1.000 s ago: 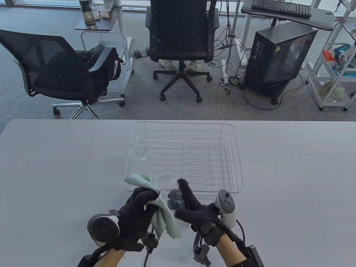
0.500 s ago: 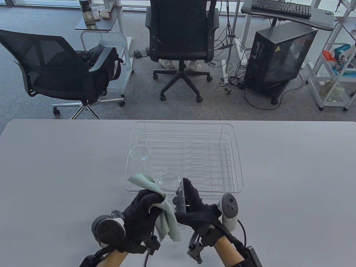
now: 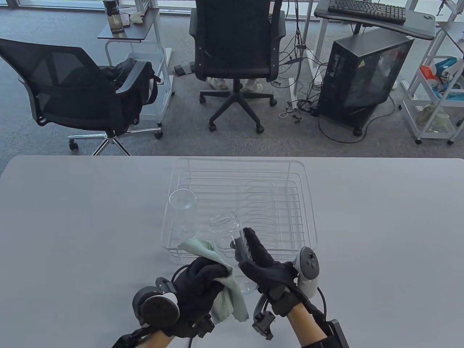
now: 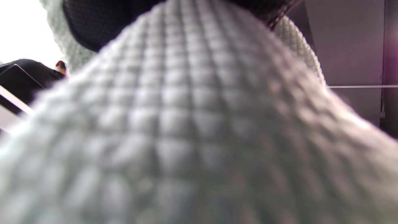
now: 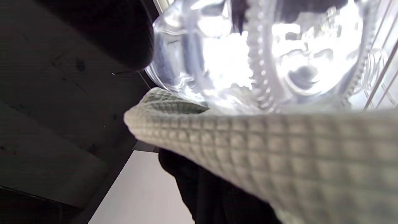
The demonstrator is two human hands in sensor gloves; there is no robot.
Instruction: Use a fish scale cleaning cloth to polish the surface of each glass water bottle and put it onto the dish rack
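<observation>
Above the table's near edge my right hand (image 3: 253,253) grips a clear glass bottle (image 3: 232,243), mouth tilted away toward the rack. My left hand (image 3: 203,279) holds the pale green fish scale cloth (image 3: 228,301) against the bottle's left side. The cloth (image 4: 186,140) fills the left wrist view. The right wrist view shows the bottle (image 5: 264,53) from below with the cloth (image 5: 248,143) draped under it. A second glass bottle (image 3: 182,201) stands in the left part of the white wire dish rack (image 3: 310,217).
The rack sits mid-table, just beyond both hands. Beyond the table's far edge are two office chairs (image 3: 235,54), a computer tower (image 3: 362,76) and a white trolley (image 3: 435,105).
Both hands and the bottle have shifted right and a little toward me. The bottle's mouth has risen toward the rack, and the cloth has slid down along the bottle's left side.
</observation>
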